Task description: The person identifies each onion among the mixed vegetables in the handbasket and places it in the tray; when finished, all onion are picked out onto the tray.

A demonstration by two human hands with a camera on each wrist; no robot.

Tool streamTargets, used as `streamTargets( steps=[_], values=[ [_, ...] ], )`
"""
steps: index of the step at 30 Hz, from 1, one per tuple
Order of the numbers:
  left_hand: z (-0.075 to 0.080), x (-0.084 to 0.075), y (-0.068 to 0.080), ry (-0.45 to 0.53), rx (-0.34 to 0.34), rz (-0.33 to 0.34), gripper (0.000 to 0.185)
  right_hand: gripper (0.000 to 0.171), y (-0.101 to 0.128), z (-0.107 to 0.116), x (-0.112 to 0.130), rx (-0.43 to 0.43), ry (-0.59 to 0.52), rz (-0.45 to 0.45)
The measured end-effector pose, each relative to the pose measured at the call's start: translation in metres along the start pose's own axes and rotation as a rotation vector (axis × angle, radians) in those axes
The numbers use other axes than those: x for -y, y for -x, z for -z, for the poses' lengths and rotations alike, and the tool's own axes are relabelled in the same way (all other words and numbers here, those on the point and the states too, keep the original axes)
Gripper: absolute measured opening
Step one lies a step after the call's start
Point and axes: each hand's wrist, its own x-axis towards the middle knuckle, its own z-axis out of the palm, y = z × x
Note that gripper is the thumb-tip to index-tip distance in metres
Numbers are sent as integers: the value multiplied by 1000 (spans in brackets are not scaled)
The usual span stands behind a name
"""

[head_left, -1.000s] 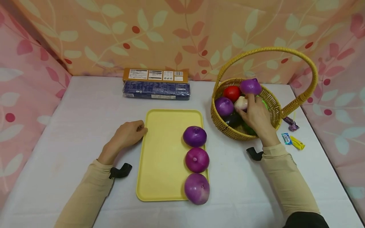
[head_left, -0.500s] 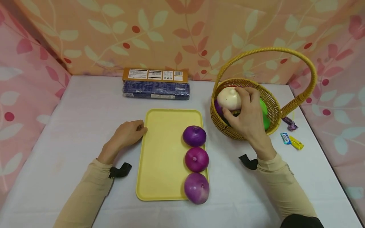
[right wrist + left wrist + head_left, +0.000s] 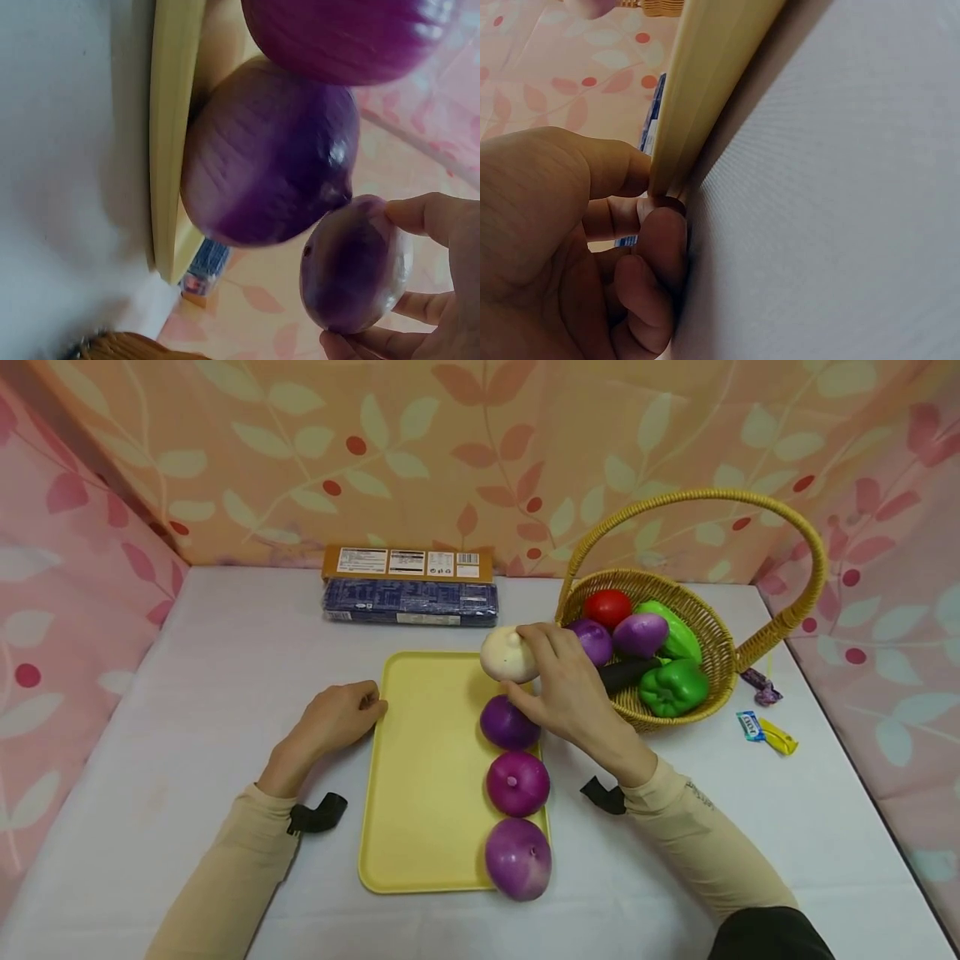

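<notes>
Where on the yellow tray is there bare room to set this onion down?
The tray is bare across its left and middle, between the left hand and the row of three purple onions. A small gap remains at its far right corner, under the held onion. The right edge is crowded.

Our right hand (image 3: 566, 689) grips a pale onion (image 3: 507, 654) above the far right corner of the yellow tray (image 3: 423, 777), just beyond three purple onions (image 3: 516, 785). Our left hand (image 3: 337, 714) touches the tray's left edge.
</notes>
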Motion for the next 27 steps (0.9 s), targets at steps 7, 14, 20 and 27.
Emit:
streamTargets(
  steps=[7, 14, 20, 27],
  values=[
    [1, -1, -1, 2, 0, 1, 21, 63, -3, -8, 1, 48, 36, -11],
    [1, -1, -1, -1, -2, 7, 21, 59, -4, -18, -4, 163, 77, -70],
    [1, -1, 0, -7, 5, 14, 21, 47, -4, -22, -5, 273, 107, -92],
    [1, -1, 0, -8, -1, 7, 21, 48, -6, -22, -5, 310, 110, -117]
  ],
)
